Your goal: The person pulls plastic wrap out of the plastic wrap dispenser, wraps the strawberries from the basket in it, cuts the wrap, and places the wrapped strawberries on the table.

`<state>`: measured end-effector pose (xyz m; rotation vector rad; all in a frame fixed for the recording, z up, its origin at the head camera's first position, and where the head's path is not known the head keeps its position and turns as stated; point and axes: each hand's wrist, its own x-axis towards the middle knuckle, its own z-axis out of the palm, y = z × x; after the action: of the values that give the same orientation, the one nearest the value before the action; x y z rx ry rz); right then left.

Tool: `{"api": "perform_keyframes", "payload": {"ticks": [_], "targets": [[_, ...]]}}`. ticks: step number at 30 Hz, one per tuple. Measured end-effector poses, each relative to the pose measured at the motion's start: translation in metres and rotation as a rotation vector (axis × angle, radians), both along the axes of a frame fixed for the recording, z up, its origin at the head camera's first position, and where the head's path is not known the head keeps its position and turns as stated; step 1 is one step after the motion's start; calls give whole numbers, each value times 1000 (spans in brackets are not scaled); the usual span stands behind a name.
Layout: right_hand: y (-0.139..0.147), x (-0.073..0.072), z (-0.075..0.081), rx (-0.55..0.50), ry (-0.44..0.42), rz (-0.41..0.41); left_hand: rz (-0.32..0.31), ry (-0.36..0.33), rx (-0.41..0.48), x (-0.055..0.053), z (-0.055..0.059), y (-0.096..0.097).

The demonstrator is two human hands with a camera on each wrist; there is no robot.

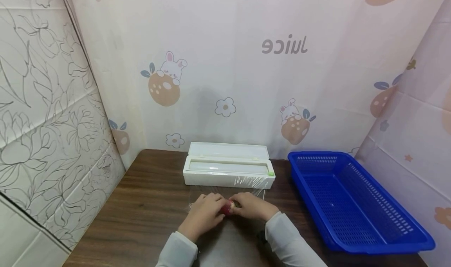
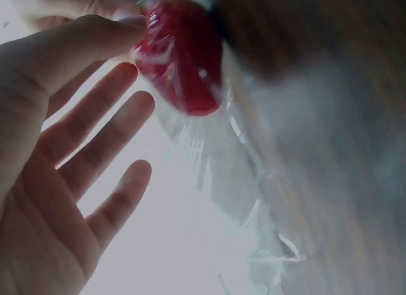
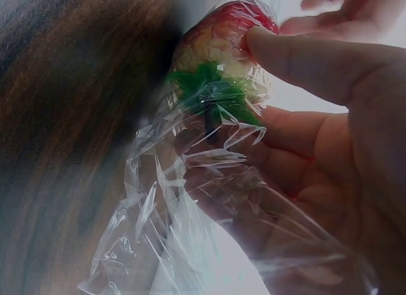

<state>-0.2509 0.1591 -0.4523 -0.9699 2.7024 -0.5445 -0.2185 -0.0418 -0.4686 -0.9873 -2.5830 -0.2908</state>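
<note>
A red strawberry (image 1: 227, 207) with a pale top and green leaves (image 3: 219, 95) lies under clear cling film (image 3: 149, 206) between both hands. My left hand (image 1: 206, 212) pinches its red side through the film; in the left wrist view the thumb meets the strawberry (image 2: 184, 60) while the other fingers spread loosely. From the other side my right hand (image 1: 255, 206) holds the leafy end, thumb and fingers around the film-covered strawberry (image 3: 222, 41). Loose, wrinkled film trails past the leaves. Behind the hands stands a white cling film box (image 1: 229, 179), its lid raised, with film running forward from it.
A green slider (image 1: 270, 173) sits at the box's right end. To the right, a blue plastic basket (image 1: 387, 248) stands on the brown wood-grain table (image 1: 141, 208). A printed curtain (image 1: 229, 63) hangs behind the table, and a flower-patterned wall covering (image 1: 46, 102) is at left.
</note>
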Motion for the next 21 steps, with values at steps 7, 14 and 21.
{"api": "perform_keyframes", "payload": {"ticks": [7,14,21], "targets": [[2,-2,0,15,0,1,51,19,-23,0,-5,8],[4,-3,0,12,-20,-11,77,-75,-22,-6,-8,11],[4,-2,0,12,-12,-5,63,-99,15,-12,-8,13]]}}
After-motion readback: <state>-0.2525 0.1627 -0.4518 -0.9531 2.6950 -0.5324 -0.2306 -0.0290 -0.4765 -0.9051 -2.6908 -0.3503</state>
